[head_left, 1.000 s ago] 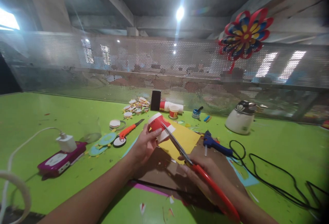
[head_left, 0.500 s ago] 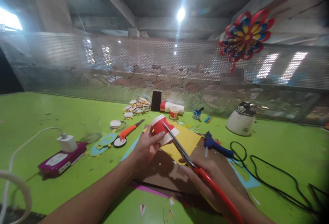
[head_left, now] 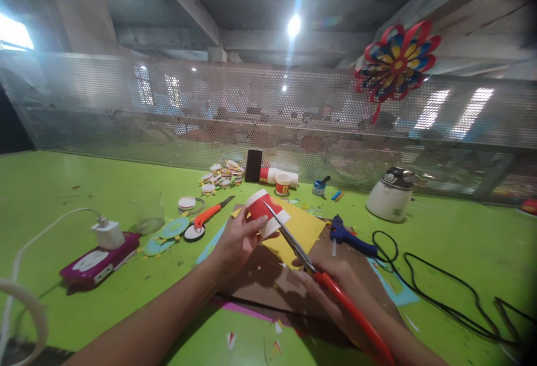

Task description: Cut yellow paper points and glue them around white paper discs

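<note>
A red and white paper cup, partly cut, is tilted in my left hand, whose thumb presses on its side. My right hand grips a pair of scissors with red handles. Their metal blades point up and to the left, with the tips against the cup's red side; I cannot make out how far the blades are apart. Beneath both hands lie a yellow paper sheet and a brown board.
Left are an orange utility knife, a purple power bank and blue paper rings. A blue glue gun with a black cord lies right, before a white kettle. Behind stand another paper cup and a dark phone.
The view has shifted slightly. My hands, the cup and the scissors keep nearly the same positions relative to each other.
</note>
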`<move>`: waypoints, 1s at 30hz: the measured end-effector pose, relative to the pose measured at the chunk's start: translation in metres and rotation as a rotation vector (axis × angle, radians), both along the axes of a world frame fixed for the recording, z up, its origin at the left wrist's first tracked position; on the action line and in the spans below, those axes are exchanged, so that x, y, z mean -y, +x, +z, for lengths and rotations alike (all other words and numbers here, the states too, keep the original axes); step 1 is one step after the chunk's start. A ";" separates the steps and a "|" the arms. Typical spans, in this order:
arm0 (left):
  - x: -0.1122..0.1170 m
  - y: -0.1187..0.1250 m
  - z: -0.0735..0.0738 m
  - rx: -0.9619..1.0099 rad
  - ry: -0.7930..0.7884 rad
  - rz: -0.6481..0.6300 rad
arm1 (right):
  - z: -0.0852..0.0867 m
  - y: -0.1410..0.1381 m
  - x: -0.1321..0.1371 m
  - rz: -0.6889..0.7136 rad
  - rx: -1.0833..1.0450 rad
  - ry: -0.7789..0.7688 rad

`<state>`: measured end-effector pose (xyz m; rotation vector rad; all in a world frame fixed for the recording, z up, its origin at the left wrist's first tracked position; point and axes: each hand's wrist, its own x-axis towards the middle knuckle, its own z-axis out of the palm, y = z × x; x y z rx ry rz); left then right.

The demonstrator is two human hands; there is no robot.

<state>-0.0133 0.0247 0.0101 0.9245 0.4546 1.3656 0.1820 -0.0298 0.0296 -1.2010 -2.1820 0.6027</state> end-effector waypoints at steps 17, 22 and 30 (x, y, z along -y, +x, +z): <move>-0.015 -0.037 0.022 -0.406 -0.007 0.122 | -0.003 0.009 -0.008 -0.033 0.414 0.127; -0.019 -0.041 0.019 -0.410 -0.027 0.093 | -0.001 0.009 -0.009 -0.075 0.569 0.166; -0.027 -0.045 0.011 -0.446 -0.107 0.167 | -0.002 0.012 -0.014 -0.087 0.601 0.226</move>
